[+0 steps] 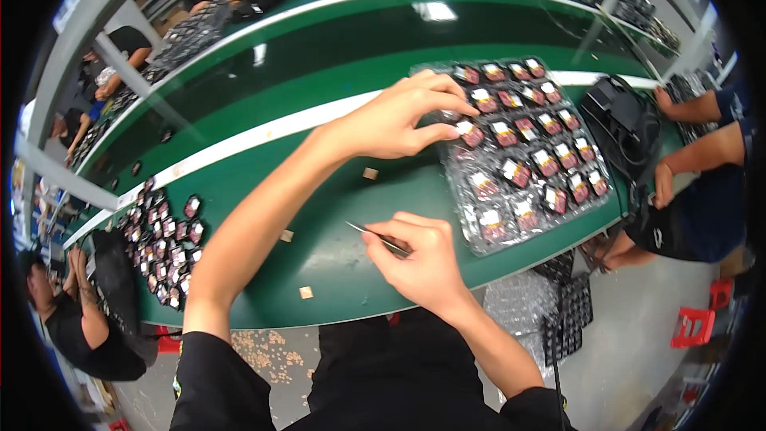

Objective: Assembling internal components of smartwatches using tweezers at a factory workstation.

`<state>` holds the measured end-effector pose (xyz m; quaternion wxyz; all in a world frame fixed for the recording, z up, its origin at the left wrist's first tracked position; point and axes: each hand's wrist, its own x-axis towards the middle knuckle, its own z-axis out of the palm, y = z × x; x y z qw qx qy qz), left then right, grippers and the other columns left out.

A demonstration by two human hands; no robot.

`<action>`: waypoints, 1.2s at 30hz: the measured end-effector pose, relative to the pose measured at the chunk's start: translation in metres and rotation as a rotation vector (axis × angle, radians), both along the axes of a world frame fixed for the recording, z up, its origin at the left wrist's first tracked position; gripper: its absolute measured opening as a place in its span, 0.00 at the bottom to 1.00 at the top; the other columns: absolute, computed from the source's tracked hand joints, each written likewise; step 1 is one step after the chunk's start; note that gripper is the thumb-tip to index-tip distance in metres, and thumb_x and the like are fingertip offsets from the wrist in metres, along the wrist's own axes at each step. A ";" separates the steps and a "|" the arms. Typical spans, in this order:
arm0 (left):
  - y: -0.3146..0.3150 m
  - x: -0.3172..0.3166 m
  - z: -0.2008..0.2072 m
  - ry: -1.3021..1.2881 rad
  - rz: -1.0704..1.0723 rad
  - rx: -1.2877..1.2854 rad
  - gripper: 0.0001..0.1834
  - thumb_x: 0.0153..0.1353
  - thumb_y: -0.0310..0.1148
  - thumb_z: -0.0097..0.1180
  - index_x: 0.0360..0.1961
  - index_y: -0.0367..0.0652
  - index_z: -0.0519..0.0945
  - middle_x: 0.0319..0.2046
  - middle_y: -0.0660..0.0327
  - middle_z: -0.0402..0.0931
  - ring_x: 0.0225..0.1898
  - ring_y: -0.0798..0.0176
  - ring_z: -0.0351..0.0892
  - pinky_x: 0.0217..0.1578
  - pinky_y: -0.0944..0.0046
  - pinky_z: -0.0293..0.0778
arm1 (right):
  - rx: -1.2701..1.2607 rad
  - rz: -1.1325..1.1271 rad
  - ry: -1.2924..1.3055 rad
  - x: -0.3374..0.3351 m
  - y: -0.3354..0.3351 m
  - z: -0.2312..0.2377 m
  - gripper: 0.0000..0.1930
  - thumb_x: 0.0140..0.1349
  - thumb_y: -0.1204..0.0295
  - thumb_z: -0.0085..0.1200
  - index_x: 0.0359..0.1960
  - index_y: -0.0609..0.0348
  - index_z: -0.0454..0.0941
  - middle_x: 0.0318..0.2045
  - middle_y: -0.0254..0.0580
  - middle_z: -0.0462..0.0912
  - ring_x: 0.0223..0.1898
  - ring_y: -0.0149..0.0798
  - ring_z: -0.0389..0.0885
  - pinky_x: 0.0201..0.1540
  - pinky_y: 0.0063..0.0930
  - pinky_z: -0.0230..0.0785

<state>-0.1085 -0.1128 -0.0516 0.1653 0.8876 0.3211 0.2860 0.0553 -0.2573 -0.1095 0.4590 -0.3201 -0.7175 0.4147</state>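
Green worktop [375, 295] stretches right across this busy workshop, and going by the worker's own clock, a clear tray [463, 158] of small dark packs [545, 162] sits at 1 o'clock, probably so both hands can reach it. Left hand [403, 116] is at its 9 o'clock side, thumb and forefinger curled by one pack; can't tell if they're actually gripping it. Right hand [419, 259] is pinched tight on a slim pointed tool [392, 248], pen-style, I'd guess for fine control, fingers hiding part of it. Loose pile [163, 247] at 10 o'clock is too jumbled to count, and a co-worker [694, 219] at 2 o'clock is partly cut off
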 end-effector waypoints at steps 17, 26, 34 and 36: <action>-0.115 -0.461 -0.050 0.575 1.428 0.010 0.21 0.74 0.39 0.61 0.66 0.54 0.87 0.65 0.49 0.83 0.69 0.40 0.78 0.70 0.45 0.76 | 0.015 0.005 -0.119 0.005 0.001 0.010 0.07 0.63 0.79 0.71 0.41 0.69 0.93 0.22 0.41 0.82 0.20 0.28 0.77 0.23 0.28 0.64; -0.099 -0.317 -0.037 0.193 0.778 -0.004 0.22 0.72 0.28 0.66 0.65 0.35 0.82 0.54 0.48 0.82 0.55 0.50 0.86 0.60 0.53 0.82 | 0.016 -0.029 -0.164 0.003 -0.002 0.010 0.06 0.64 0.79 0.72 0.41 0.68 0.93 0.20 0.38 0.80 0.19 0.26 0.74 0.23 0.27 0.60; -0.171 -0.125 -0.014 -0.021 0.261 -0.375 0.38 0.61 0.25 0.72 0.75 0.38 0.77 0.70 0.49 0.79 0.70 0.44 0.78 0.71 0.47 0.74 | -0.008 -0.065 -0.129 0.001 0.001 0.012 0.05 0.65 0.80 0.72 0.41 0.68 0.92 0.20 0.35 0.77 0.19 0.23 0.71 0.22 0.25 0.57; -0.173 -0.124 -0.017 -0.026 0.257 -0.258 0.41 0.57 0.26 0.74 0.75 0.39 0.78 0.72 0.48 0.78 0.72 0.42 0.77 0.73 0.45 0.72 | 0.002 -0.068 -0.149 0.002 0.004 0.008 0.05 0.65 0.80 0.72 0.41 0.68 0.92 0.20 0.35 0.77 0.19 0.23 0.70 0.22 0.24 0.57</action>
